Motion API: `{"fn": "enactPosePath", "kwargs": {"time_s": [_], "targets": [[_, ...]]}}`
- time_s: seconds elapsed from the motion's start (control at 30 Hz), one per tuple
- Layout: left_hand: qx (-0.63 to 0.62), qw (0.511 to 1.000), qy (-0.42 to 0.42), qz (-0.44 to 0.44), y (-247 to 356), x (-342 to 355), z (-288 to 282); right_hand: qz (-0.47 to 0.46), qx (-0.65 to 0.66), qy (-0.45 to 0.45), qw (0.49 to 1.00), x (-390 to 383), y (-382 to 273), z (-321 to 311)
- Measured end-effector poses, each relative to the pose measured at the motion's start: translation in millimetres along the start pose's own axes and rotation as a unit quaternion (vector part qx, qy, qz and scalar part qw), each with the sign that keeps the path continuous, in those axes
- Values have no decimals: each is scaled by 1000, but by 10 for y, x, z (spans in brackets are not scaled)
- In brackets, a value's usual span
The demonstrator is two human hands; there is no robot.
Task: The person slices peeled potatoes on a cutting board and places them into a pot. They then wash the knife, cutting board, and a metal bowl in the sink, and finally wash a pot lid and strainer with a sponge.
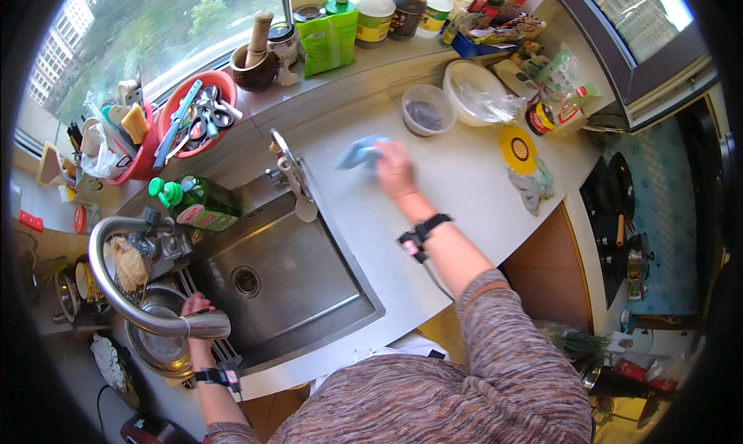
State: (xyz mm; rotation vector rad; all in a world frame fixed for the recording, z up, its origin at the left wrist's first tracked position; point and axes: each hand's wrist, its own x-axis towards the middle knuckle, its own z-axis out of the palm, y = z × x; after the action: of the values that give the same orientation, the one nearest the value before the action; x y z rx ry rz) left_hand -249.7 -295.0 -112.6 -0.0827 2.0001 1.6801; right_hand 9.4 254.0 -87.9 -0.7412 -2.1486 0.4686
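My right hand presses a light blue cloth onto the white countertop, right of the small tap, its fingers closed on the cloth and slightly blurred. My left hand is at the left edge of the steel sink, partly behind the large curved faucet and beside a steel bowl; what its fingers hold is hidden. A green soap bottle stands behind the sink.
A plastic container, white basin, yellow round mat and grey cloth sit at the right. Red bowls of utensils, jugs and jars line the windowsill. A stove is at far right.
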Motion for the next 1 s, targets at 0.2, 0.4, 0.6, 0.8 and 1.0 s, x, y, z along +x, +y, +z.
{"fn": "enactPosePath", "kwargs": {"time_s": [0.2, 0.4, 0.6, 0.8, 1.0], "targets": [[45, 994, -75, -63, -79, -902, 389, 209, -292, -51, 932, -253, 874, -549], [119, 972, -160, -125, 48, -1066, 754, 270, -208, -202, 918, -157, 308, 415], [141, 962, -200, -117, -69, -1107, 704, 58, -131, -259, 955, -348, -709, 801], [155, 954, -235, -101, -116, -1164, 722, -3, -109, -263, 959, -1204, -1170, 394], [275, 904, -323, 53, -61, -1146, 887, 30, 12, -249, 968, -1730, -1147, -35]]}}
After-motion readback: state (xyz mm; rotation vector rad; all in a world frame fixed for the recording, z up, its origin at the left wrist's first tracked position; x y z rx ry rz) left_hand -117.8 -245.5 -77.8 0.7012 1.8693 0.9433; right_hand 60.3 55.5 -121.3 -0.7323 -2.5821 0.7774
